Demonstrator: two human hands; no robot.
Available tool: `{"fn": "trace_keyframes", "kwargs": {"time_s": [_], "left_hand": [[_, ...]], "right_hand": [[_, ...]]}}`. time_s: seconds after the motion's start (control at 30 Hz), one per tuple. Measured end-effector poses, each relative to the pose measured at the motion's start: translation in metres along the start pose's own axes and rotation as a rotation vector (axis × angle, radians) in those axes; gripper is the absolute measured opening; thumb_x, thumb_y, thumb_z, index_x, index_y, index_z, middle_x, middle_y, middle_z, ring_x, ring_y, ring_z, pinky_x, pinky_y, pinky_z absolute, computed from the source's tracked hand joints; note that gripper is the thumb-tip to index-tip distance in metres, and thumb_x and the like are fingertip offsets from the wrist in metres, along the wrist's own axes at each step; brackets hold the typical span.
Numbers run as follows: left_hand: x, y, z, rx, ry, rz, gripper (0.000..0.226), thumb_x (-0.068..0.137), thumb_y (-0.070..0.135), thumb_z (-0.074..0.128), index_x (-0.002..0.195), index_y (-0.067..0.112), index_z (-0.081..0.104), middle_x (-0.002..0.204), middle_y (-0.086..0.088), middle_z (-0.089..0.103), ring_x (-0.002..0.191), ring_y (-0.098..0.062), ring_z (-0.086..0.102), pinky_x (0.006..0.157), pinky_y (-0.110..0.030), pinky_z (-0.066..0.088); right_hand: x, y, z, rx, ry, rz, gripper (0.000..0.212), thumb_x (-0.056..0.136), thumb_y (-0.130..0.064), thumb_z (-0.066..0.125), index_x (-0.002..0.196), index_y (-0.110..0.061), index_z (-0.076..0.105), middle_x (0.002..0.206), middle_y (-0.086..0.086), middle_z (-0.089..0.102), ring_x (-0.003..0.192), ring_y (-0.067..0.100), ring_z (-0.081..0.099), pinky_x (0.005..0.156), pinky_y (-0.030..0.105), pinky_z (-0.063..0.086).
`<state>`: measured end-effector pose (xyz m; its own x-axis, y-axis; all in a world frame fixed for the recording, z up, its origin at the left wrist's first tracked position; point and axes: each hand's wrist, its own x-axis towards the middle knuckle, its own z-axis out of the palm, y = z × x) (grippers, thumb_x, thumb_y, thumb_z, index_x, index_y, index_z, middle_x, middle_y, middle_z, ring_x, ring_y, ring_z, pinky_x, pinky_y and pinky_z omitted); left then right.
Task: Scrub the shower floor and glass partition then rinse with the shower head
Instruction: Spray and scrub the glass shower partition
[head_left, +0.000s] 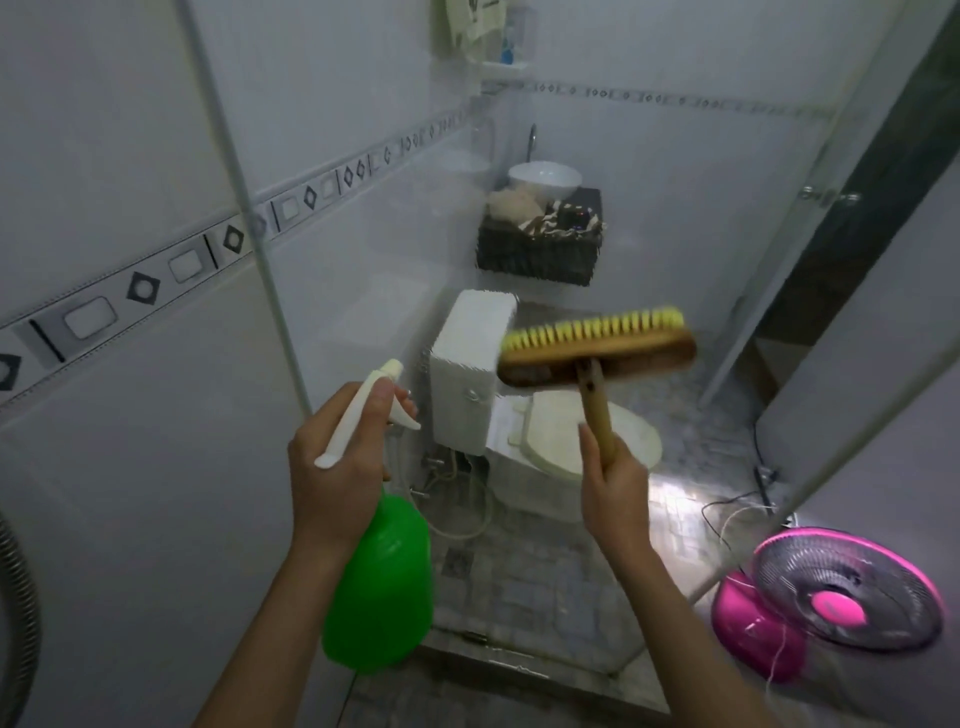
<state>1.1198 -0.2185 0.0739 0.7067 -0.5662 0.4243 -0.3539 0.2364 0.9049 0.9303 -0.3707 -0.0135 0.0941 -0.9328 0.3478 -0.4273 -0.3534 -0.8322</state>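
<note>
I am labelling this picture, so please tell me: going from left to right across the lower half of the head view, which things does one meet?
Metal shower hose → green spray bottle → right hand holding the brush → pink fan.

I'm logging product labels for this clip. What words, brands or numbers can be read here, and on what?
No text can be read.
Dark print on the hanging cloth: too blurred.
Hub of the pink fan: any mark is too blurred.
No label shows on the green spray bottle or the scrub brush.
</note>
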Motion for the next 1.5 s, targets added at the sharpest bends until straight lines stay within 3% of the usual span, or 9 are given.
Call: {"fn": "trace_keyframes", "kwargs": {"time_s": [0.13,0.3,0.57,0.8,0.97,1.07,1.17,1.37,1.5], "left_hand": [[-0.001,0.003,0.014,-0.02,-0.035,0.014,0.033,0.094,0.048,0.05,0.081,0.026,0.072,0.085,0.002,0.075,0.084,-0.021,0.072,0.051,-0.028,0.053],[-0.006,0.009,0.033,-0.019,-0.068,0.023,0.036,0.095,0.047,0.05,0.083,0.021,0.072,0.088,0.001,0.075,0.088,-0.022,0.072,0.048,-0.028,0.052],[-0.024,0.027,0.063,-0.027,-0.093,0.029,0.034,0.097,0.039,0.051,0.08,0.02,0.073,0.086,0.001,0.075,0.083,-0.023,0.072,0.043,-0.024,0.05],[-0.045,0.035,0.088,-0.012,-0.092,0.028,0.037,0.092,0.05,0.051,0.08,0.023,0.074,0.088,0.002,0.076,0.086,-0.024,0.072,0.042,-0.028,0.05],[-0.066,0.028,0.105,-0.02,-0.09,0.07,0.033,0.096,0.04,0.052,0.078,0.025,0.075,0.085,0.002,0.076,0.08,-0.025,0.07,0.042,-0.029,0.051],[-0.077,0.026,0.116,-0.039,-0.095,0.065,0.036,0.094,0.048,0.053,0.078,0.027,0.076,0.086,0.001,0.076,0.079,-0.025,0.07,0.05,-0.036,0.055],[-0.087,0.031,0.13,-0.07,-0.097,0.051,0.032,0.095,0.047,0.055,0.078,0.031,0.077,0.084,0.001,0.077,0.069,-0.021,0.067,0.054,-0.04,0.054],[-0.098,0.016,0.145,-0.096,-0.121,0.073,0.034,0.101,0.035,0.054,0.076,0.037,0.077,0.083,0.005,0.077,0.082,-0.017,0.073,0.056,-0.032,0.052],[-0.103,-0.007,0.15,-0.108,-0.149,0.045,0.035,0.099,0.03,0.056,0.072,0.032,0.078,0.082,0.005,0.078,0.082,-0.01,0.073,0.071,-0.033,0.053]], "right_hand": [[-0.028,0.002,-0.021,0.137,0.067,0.179,0.047,0.094,-0.048,0.043,0.06,-0.016,0.044,0.051,0.0,0.043,0.04,0.003,0.041,0.037,0.014,0.03],[0.044,-0.068,-0.049,0.23,0.116,-0.016,0.053,0.095,-0.049,0.045,0.054,-0.017,0.036,0.044,-0.004,0.033,0.035,0.005,0.032,0.035,0.018,0.023],[0.021,0.023,-0.085,0.136,0.028,-0.005,0.046,0.087,-0.053,0.044,0.059,-0.017,0.042,0.049,-0.006,0.037,0.041,0.005,0.037,0.041,0.017,0.025],[0.061,-0.024,-0.102,0.353,0.123,-0.064,0.053,0.09,-0.056,0.044,0.056,-0.015,0.038,0.044,-0.003,0.033,0.037,0.009,0.031,0.036,0.02,0.023],[0.008,0.057,-0.119,0.084,0.084,-0.001,0.046,0.089,-0.056,0.038,0.076,-0.014,0.05,0.057,-0.005,0.052,0.051,0.009,0.049,0.045,0.019,0.033],[0.013,0.063,-0.138,-0.026,0.171,-0.161,0.038,0.093,-0.053,0.032,0.091,-0.017,0.043,0.061,-0.003,0.05,0.055,0.014,0.052,0.049,0.034,0.036],[0.044,0.032,-0.163,-0.056,0.228,-0.336,0.024,0.1,-0.042,0.033,0.093,-0.02,0.04,0.054,-0.006,0.041,0.046,0.012,0.046,0.04,0.023,0.03],[0.013,0.113,-0.15,-0.087,0.22,-0.184,0.059,0.09,-0.061,0.021,0.103,-0.014,0.055,0.069,-0.002,0.053,0.06,0.015,0.053,0.051,0.029,0.036],[-0.019,0.156,-0.123,-0.136,0.24,-0.109,0.076,0.087,-0.072,0.015,0.105,-0.01,0.056,0.071,-0.002,0.054,0.065,0.02,0.055,0.056,0.036,0.043]]}}
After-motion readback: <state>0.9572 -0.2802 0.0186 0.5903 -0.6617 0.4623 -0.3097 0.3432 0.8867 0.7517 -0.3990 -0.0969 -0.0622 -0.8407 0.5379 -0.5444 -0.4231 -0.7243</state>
